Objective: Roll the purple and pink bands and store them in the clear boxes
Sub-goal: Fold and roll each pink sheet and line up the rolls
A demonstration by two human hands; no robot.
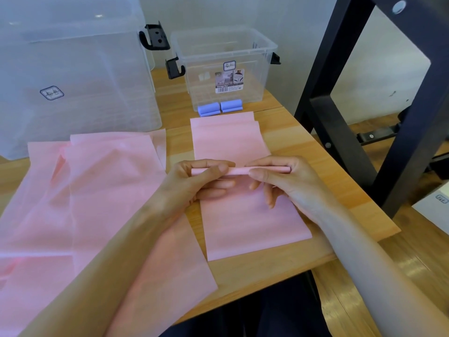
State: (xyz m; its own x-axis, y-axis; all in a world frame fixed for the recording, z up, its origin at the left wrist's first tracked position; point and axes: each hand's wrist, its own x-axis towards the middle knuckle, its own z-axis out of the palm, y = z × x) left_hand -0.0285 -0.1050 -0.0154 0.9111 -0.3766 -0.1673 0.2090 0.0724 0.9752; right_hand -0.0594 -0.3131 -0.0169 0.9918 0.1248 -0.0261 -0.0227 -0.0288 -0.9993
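Both hands [243, 181] pinching rolled pink band [239, 170], wooden table [303, 132], white wall [279, 23]

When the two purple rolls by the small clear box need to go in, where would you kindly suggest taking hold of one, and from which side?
Take the right purple roll across its rounded middle, from above, thumb on the near side and fingers behind. It lies on its side, long axis left to right, with the small clear box close behind and the left purple roll just beside it, so the ends look cramped. A pinch over the loose flap would probably keep it wound.
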